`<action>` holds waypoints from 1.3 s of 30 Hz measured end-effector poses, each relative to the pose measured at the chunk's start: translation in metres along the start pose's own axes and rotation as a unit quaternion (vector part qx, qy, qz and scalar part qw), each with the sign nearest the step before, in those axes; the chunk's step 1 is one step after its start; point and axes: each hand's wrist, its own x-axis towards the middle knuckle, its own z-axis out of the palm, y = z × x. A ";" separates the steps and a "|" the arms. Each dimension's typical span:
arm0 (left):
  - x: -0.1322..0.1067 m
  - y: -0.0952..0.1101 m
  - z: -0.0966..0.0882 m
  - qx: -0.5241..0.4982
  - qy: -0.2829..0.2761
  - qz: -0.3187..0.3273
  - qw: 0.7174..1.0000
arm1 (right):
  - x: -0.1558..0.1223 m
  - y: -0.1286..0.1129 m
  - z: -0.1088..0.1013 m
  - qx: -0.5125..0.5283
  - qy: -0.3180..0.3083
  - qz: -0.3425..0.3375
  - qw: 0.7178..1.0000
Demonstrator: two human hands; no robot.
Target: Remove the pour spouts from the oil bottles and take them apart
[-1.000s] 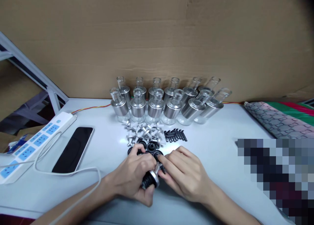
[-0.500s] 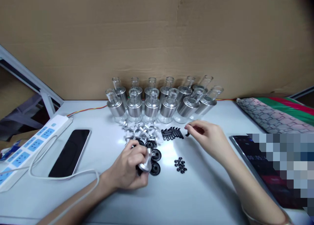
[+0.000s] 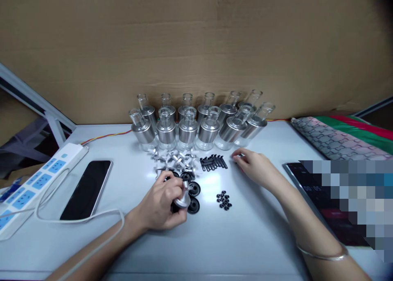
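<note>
My left hand is closed round a silver metal part with a round flange and a short stem pointing up. Black round discs lie beside and partly behind it. My right hand has thumb and forefinger pinched together low over the table, right of a row of small black strips. The black strip that showed at its fingertips is now hidden by the fingers, and the spot below is bare. A cluster of small black rings lies between the hands. Behind the discs is a pile of silver metal parts.
Two rows of glass bottles with metal sleeves stand at the back against a cardboard wall. At left are a power strip, a dark phone and a white cable. A tablet-like screen and a patterned bag lie at right.
My right hand has lifted the black strip from beside the row, and it no longer shows. My left hand has tilted the silver part slightly. The whole view has shifted a little.
</note>
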 end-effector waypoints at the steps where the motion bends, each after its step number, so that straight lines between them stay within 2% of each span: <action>1: 0.000 0.000 0.000 0.001 0.000 0.000 1.000 | 0.000 0.001 0.000 -0.004 -0.004 -0.003 1.000; 13: 0.000 0.001 -0.001 0.004 0.000 0.002 1.000 | 0.003 0.011 -0.001 -0.043 -0.004 0.002 0.999; 18: 0.001 0.001 -0.001 0.002 0.006 0.005 1.000 | 0.003 0.010 -0.002 -0.034 -0.019 -0.001 0.999; 31: 0.000 0.002 -0.003 0.004 -0.034 0.013 0.999 | -0.003 0.001 0.006 -0.041 -0.036 -0.005 0.999; 39: -0.002 0.001 -0.001 0.006 -0.023 0.017 1.000 | -0.005 0.000 0.001 -0.036 -0.064 -0.016 0.997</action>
